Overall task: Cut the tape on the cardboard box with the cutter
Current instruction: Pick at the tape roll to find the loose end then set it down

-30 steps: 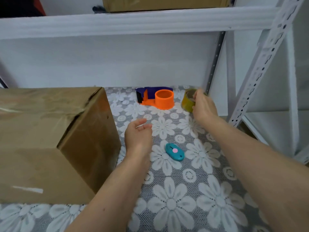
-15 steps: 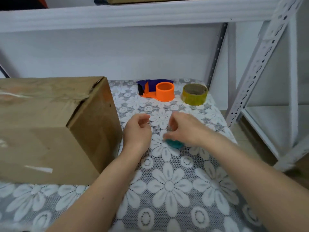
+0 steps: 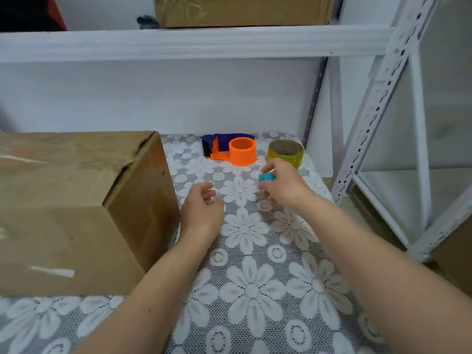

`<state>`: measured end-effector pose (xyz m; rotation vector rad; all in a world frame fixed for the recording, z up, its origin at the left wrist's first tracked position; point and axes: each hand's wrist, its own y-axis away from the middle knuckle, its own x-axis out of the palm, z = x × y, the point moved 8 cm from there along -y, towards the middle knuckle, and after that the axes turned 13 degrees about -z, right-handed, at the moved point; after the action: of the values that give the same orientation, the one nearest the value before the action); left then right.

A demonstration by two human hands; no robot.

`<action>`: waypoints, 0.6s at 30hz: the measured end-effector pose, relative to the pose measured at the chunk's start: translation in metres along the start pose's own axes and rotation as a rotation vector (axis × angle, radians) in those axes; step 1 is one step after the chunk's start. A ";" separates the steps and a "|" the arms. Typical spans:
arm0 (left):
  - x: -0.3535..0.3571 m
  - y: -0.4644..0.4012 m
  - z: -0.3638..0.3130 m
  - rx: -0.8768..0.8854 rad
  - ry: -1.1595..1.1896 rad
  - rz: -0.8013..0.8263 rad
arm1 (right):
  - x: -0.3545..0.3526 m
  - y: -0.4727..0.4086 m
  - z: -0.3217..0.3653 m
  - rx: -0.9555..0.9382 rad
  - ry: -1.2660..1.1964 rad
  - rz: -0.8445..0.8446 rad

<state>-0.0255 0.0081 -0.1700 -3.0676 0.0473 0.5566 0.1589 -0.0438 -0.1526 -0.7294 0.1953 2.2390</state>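
Head view looks down on a shelf spread with a flowered lace cloth (image 3: 255,290), where the left hand (image 3: 201,213) hovers loosely curled and holding nothing just beside the closed cardboard box (image 3: 76,208), whose top seam runs under glossy tape and whose contents stay out of sight. Slightly farther back the right hand (image 3: 283,187) is lifted off the cloth with its fingers closed round the small teal cutter (image 3: 267,177); behind it stand an orange tape dispenser (image 3: 236,150) and a yellowish tape roll (image 3: 286,152), and no readable writing shows on anything
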 end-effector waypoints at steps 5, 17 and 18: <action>0.012 -0.007 -0.002 -0.074 0.112 -0.008 | 0.006 -0.055 -0.005 0.114 -0.041 -0.062; 0.034 -0.026 -0.002 -0.188 0.213 -0.024 | 0.040 -0.119 0.011 -0.005 0.082 -0.286; 0.034 -0.027 -0.003 -0.188 0.222 -0.027 | 0.043 -0.122 0.010 0.017 0.050 -0.286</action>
<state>0.0085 0.0338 -0.1791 -3.2930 -0.0451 0.2291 0.2180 0.0720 -0.1580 -0.7541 0.1252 1.9479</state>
